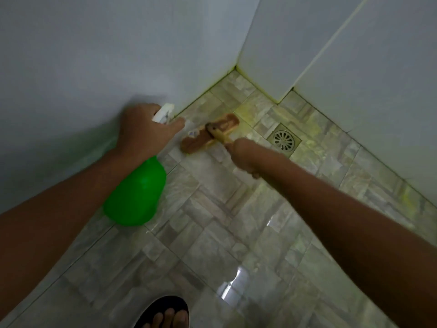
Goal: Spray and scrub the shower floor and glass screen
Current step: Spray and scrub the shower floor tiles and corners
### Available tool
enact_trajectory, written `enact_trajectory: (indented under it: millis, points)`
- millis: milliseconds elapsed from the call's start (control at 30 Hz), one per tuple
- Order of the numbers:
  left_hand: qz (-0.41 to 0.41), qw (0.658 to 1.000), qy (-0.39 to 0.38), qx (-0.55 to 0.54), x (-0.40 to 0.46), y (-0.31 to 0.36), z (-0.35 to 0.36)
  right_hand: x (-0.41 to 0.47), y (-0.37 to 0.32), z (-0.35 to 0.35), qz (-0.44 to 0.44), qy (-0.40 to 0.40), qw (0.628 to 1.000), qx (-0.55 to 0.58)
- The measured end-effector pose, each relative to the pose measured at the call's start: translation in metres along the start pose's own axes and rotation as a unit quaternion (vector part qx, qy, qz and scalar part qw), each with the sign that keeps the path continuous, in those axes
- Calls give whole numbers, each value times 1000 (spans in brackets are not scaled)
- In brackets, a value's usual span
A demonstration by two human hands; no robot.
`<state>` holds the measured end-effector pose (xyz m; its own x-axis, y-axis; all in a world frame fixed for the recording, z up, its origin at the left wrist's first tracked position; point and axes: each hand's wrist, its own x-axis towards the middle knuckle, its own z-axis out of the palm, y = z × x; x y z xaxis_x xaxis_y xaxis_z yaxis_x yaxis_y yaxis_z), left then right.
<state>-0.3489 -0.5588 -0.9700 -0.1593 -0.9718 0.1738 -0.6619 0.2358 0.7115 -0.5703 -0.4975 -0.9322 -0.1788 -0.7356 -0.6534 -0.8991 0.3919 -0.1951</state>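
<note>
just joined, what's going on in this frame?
A person is cleaning a tiled shower floor. The left hand holds a green spray bottle, nozzle aimed at the floor by the wall. The right hand grips a brush pressed on the tiles beside the drain.

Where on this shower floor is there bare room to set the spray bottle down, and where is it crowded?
Free: the wide tiled stretch between the two forearms, bordered below by the sandalled foot; also the strip along the right wall past the drain. Crowded: the left wall's base, where the left hand grips the green spray bottle beside the brush head held by the right hand.
</note>
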Motion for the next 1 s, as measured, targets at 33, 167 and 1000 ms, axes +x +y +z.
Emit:
enact_trajectory:
  millis: [33, 167, 1000]
  points:
    - [-7, 1000, 0, -6, -1, -1, 2, 15, -6, -13, 9, 5, 1000, 4]
    - [32, 999, -25, -15, -7, 2, 12, 68, -17, -64, 2, 13, 999, 32]
    - [19, 997, -78, -5, 3, 17, 34, 112, 29, -105, 10, 17, 998, -63]
